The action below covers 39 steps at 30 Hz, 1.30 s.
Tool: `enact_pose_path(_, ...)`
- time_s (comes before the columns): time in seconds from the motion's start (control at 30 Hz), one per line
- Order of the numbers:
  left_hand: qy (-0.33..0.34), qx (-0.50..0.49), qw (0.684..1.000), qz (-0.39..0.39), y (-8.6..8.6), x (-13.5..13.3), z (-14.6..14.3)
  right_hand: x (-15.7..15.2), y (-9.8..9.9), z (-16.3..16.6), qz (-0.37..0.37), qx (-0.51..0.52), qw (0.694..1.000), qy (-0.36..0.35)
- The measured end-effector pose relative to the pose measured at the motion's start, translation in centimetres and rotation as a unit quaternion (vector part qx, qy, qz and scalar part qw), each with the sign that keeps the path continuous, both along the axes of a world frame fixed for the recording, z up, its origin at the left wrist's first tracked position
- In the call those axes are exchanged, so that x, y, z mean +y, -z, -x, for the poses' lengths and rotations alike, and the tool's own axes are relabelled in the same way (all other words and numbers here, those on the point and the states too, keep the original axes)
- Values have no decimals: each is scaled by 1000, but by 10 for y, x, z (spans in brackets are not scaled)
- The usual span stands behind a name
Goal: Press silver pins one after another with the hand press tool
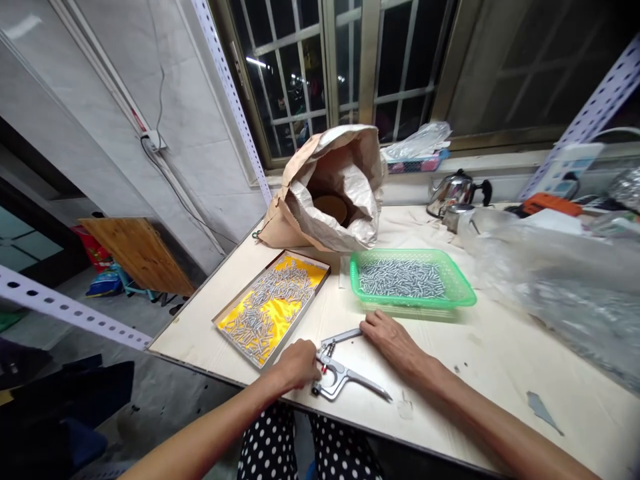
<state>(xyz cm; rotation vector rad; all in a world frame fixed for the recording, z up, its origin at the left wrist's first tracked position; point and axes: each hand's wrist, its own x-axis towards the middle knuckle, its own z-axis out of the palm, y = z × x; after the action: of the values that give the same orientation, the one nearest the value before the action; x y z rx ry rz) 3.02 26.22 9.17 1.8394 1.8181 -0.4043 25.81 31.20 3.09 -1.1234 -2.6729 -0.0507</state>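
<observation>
Grey metal snap-fastener pliers lie on the table, with a C-shaped jaw, a spring and two spread handles. At the jaw end my left hand is closed, its fingertips beside the jaw; whatever is in them is hidden. My right hand is closed over the far end of the upper handle. Left of the pliers is a shallow tray lined with yellow cloth, strewn with small silvery metal pieces. Behind my right hand sits a green plastic basket of similar pieces.
A large open paper sack stands at the back of the table. Clear plastic sheeting covers the right side, near a metal kettle and an orange object. A grey scrap lies front right.
</observation>
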Motion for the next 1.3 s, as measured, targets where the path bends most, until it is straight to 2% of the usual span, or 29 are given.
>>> enact_pose_path(0.1, 35, -12, 996, -75, -12, 16, -8, 0, 6, -9, -13, 5, 1000, 9)
enact_pose_path(0.17, 47, -72, 984, -158, -35, 32, -24, 1, 10, -14, -23, 12, 1000, 8)
enact_pose_path(0.23, 52, -155, 950, -267, -67, 49, -42, 2, 14, -16, -31, 20, 999, 6)
enact_pose_path(0.3, 58, -214, 899, -378, -98, 65, -50, 1, 16, -16, -28, 29, 999, 8)
enact_pose_path(0.37, 56, -209, 875, -433, -116, 77, -41, -1, 15, -16, -15, 40, 999, 13)
enact_pose_path(0.4, 47, -180, 880, -438, -118, 82, -29, -3, 15, -16, -8, 45, 999, 16)
enact_pose_path(0.47, 13, -96, 910, -403, -106, 85, 1, -5, 15, -16, 3, 58, 998, 19)
enact_pose_path(0.53, -29, -26, 944, -327, -80, 82, 34, -7, 17, -16, 9, 73, 997, 22)
enact_pose_path(0.6, -48, 1, 964, -262, -50, 75, 57, -8, 20, -15, 5, 87, 996, 25)
enact_pose_path(0.67, -53, 6, 971, -234, -25, 67, 66, -9, 23, -15, -5, 95, 995, 28)
enact_pose_path(0.77, -82, 22, 973, -216, -4, 62, 59, -11, 27, -13, -12, 98, 994, 35)
enact_pose_path(0.87, -104, 34, 975, -192, 4, 65, 52, -12, 28, -11, -13, 96, 995, 40)
enact_pose_path(1.07, -99, 33, 979, -176, 13, 74, 57, -25, 23, -7, -42, 112, 990, 69)
enact_pose_path(1.2, -99, 31, 977, -188, 6, 74, 58, -55, 16, -1, 9, 79, 996, 51)
enact_pose_path(1.3, -85, 21, 971, -221, -5, 62, 54, -76, 19, 5, 17, 63, 997, 44)
